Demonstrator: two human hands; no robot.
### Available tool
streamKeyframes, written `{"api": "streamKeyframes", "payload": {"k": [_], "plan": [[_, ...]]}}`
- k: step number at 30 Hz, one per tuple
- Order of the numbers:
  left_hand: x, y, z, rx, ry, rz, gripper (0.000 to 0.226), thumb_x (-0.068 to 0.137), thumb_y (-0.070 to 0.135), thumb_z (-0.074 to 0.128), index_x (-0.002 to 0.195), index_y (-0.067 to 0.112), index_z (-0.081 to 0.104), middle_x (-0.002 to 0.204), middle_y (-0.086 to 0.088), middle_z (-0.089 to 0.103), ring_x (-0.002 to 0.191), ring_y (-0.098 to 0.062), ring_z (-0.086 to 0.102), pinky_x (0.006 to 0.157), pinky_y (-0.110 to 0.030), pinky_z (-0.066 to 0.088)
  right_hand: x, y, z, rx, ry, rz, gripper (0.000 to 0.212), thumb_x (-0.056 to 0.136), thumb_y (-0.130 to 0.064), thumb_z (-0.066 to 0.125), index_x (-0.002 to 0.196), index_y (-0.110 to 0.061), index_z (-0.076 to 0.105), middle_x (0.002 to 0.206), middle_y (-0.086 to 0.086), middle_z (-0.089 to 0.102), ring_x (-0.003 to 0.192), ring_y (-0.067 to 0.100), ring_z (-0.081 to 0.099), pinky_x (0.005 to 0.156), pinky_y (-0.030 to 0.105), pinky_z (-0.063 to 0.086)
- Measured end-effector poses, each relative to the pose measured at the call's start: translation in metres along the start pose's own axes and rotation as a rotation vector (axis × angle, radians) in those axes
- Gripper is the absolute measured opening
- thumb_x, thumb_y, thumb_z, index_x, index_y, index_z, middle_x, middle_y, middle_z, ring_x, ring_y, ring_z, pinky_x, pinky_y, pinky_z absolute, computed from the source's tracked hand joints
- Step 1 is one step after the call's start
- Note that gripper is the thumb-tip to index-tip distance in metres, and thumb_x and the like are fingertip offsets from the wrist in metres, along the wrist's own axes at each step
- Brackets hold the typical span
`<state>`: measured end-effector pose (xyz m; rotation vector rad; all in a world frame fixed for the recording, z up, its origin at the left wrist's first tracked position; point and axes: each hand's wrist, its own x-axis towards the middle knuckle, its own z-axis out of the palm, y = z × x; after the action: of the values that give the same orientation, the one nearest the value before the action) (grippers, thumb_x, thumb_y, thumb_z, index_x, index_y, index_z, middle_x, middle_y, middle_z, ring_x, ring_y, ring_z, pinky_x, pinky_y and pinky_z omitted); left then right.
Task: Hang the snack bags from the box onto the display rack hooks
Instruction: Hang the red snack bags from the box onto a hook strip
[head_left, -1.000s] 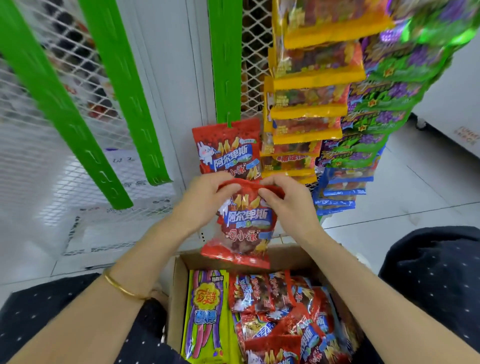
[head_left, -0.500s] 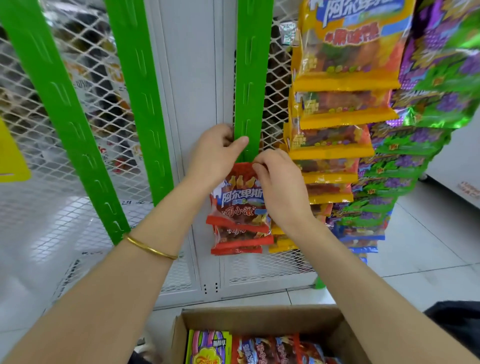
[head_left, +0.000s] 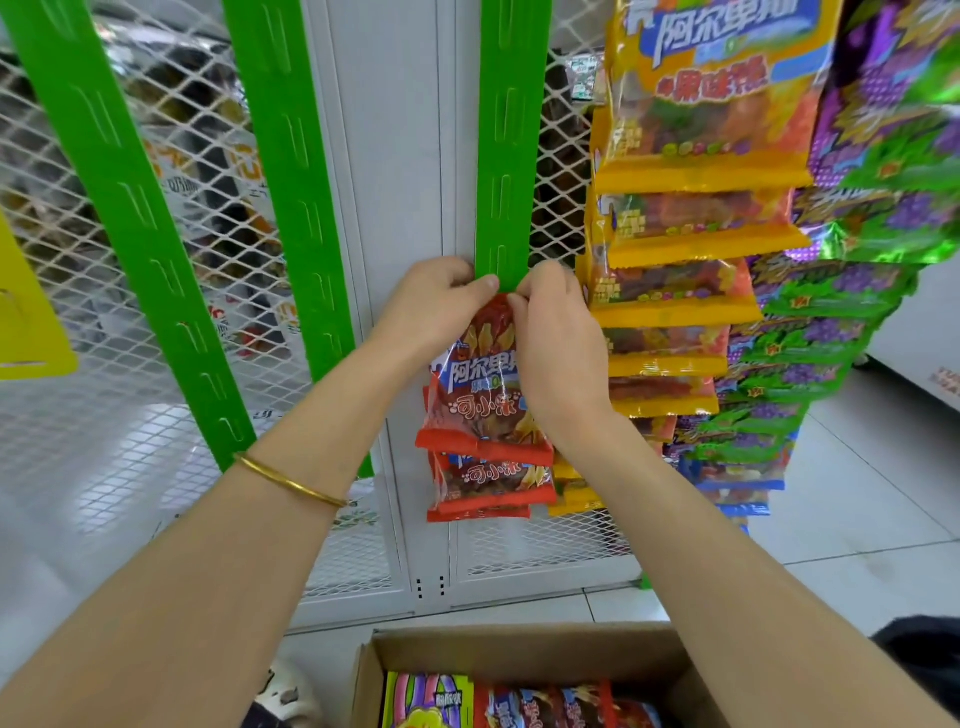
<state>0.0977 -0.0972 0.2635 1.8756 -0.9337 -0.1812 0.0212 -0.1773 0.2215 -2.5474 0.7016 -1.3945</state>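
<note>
At the lower end of the middle green hanging strip (head_left: 511, 156): red snack bag (head_left: 480, 400), its top edge pressed against the strip's bottom slots. The bag hangs upright below the fingertips, which hide its upper corners.

Left hand (head_left: 431, 306) pinches the top edge from the left, thumb across the strip's face, other fingers curled. Right hand (head_left: 558, 338) pinches the same edge from the right, fingers bunched tight. The two thumbs nearly meet above the bag. Cannot tell whether the bag's hole sits on a hook, as the fingers cover it.

Directly beneath hangs a second red bag (head_left: 488, 483) of the same print, overlapped by the held one. Just right is a column of yellow candy bags (head_left: 691, 218), then purple-and-green bags (head_left: 857, 296). To the left, another green strip (head_left: 291, 208) hangs against white wire mesh (head_left: 78, 441). Gold bangle (head_left: 291, 480) on the left wrist. Below is an open cardboard box (head_left: 519, 647) with more bags inside.
</note>
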Motion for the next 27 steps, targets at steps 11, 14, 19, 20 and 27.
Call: {"api": "streamKeyframes", "payload": {"k": [11,14,19,20,27], "plan": [[0.003,0.001,0.004,-0.156,0.041,-0.084,0.023,0.088,0.024,0.059,0.067,0.014,0.059,0.07,-0.007,0.064,0.068,-0.022,0.061,0.079,-0.041,0.052,-0.002,0.003,0.011,-0.047,0.045,-0.036,0.005,0.09,-0.003,0.056,0.092,-0.002,0.051,0.088,0.012,0.057,0.065,0.027,0.057,0.049,0.026,0.027],[0.003,0.0,0.004,-0.158,0.04,-0.079,0.023,0.089,0.026,0.058,0.073,0.01,0.062,0.075,-0.012,0.067,0.069,-0.021,0.061,0.077,-0.037,0.052,-0.005,0.006,0.01,-0.038,-0.013,-0.056,0.004,0.092,-0.003,0.053,0.095,-0.001,0.051,0.093,0.013,0.056,0.071,0.027,0.056,0.052,0.026,0.029],[0.001,-0.005,0.003,-0.096,0.034,-0.039,0.025,0.092,0.032,0.056,0.071,0.018,0.057,0.069,0.001,0.059,0.067,-0.013,0.057,0.07,-0.028,0.047,-0.014,0.015,0.008,0.036,-0.122,-0.089,0.012,0.09,0.006,0.048,0.1,-0.001,0.048,0.1,0.013,0.051,0.076,0.027,0.053,0.057,0.028,0.034],[0.0,-0.008,0.002,-0.089,0.031,-0.028,0.022,0.092,0.032,0.056,0.075,0.018,0.059,0.072,0.001,0.061,0.071,-0.014,0.059,0.07,-0.028,0.048,-0.015,0.016,0.007,0.061,-0.133,-0.087,0.013,0.09,0.006,0.047,0.1,-0.002,0.047,0.101,0.013,0.05,0.078,0.026,0.052,0.059,0.029,0.036],[-0.002,-0.033,0.005,-0.115,0.023,0.025,0.013,0.092,0.016,0.056,0.08,0.018,0.063,0.076,0.004,0.063,0.073,-0.01,0.057,0.073,-0.027,0.045,-0.019,0.013,0.015,0.028,-0.074,-0.07,0.016,0.088,0.007,0.044,0.101,-0.003,0.048,0.1,0.014,0.053,0.085,0.027,0.053,0.07,0.038,0.048]]}}
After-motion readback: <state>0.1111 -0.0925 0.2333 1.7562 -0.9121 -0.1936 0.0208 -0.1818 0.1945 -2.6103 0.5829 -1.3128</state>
